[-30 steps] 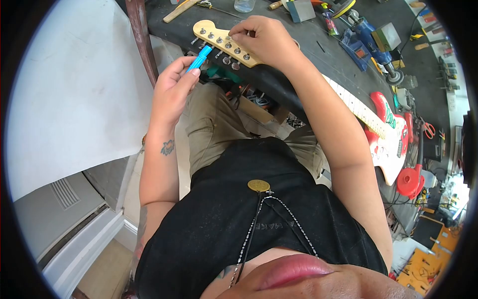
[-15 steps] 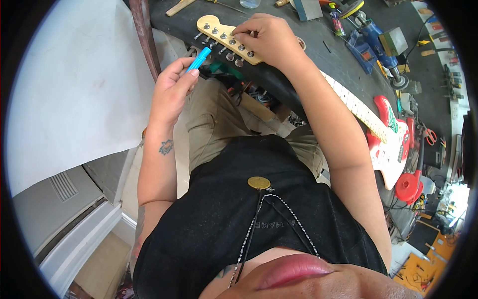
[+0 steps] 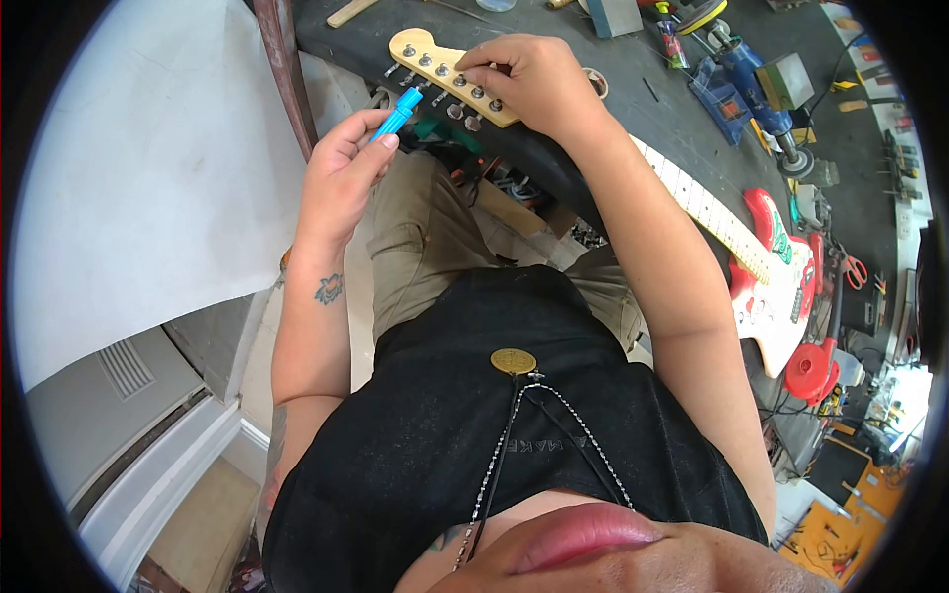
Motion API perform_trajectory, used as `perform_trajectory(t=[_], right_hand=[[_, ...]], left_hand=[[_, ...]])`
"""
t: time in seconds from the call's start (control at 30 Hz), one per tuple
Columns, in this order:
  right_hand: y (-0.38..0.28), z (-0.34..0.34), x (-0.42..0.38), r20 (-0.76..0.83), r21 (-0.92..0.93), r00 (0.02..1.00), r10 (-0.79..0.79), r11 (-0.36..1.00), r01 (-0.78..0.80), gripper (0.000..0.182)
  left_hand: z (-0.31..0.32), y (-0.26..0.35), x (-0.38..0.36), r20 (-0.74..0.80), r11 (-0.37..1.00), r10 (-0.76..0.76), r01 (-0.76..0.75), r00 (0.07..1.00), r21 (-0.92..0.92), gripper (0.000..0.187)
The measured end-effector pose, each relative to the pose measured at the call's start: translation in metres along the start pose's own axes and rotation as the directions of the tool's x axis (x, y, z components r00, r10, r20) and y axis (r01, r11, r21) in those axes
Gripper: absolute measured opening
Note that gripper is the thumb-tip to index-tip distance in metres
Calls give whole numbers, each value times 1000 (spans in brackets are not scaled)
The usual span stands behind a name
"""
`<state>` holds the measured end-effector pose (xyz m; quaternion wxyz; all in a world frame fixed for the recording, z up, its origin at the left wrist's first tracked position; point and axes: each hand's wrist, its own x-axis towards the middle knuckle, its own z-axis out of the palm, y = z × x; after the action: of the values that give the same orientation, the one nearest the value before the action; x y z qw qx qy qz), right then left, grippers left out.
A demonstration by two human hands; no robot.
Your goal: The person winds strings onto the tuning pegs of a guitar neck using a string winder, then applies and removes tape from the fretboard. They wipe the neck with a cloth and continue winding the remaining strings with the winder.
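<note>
In my left hand (image 3: 351, 168) is a bright blue-handled screwdriver (image 3: 397, 115), my fingers closed around its handle. Its tip reaches up to a tuner button at the near edge of the light wood headstock (image 3: 445, 67). My right hand (image 3: 534, 79) lies over that headstock, with thumb and bent fingers closed on it by the metal tuning posts. What the fingertips press on is partly hidden. From there the guitar neck (image 3: 692, 198) runs right, beneath my forearm, to the red and white guitar body (image 3: 781, 296).
A dark workbench (image 3: 643, 128) carries the guitar. Toward the back right stand a blue power tool (image 3: 741, 74), a grey block (image 3: 613, 18) and red scissors (image 3: 853, 270). A red blower-like tool (image 3: 813, 374) lies close to the guitar body. At left hangs a white sheet (image 3: 148, 178).
The blue screwdriver has turned slightly in my left hand, and its metal tip now shows by the tuner. My right hand stays on the headstock, barely shifted.
</note>
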<state>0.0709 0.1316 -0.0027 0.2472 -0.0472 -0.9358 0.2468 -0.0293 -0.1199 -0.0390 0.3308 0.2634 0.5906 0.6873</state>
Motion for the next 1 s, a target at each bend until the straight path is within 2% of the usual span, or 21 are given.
perform_trajectory(t=[0.07, 0.17, 0.27, 0.5, 1.0], right_hand=[[-5, -3, 0, 74, 65, 992, 100, 992, -105, 17], [-8, -5, 1, 98, 100, 986, 132, 985, -142, 17], [-7, -4, 2, 67, 78, 995, 77, 994, -83, 17], [-4, -1, 1, 66, 84, 995, 70, 994, -76, 15], [-4, -5, 5, 172, 142, 972, 160, 972, -185, 15]], left_hand=[[0, -1, 0, 1, 1000, -3, 3, 1000, -1, 24], [-1, -2, 0, -3, 1000, -16, 16, 1000, -2, 25], [-1, -3, 0, 10, 1000, -18, 18, 1000, 21, 25], [3, -3, 2, 37, 1000, -25, 25, 999, 6, 27], [3, -10, 1, 13, 1000, -18, 17, 1000, 25, 24]])
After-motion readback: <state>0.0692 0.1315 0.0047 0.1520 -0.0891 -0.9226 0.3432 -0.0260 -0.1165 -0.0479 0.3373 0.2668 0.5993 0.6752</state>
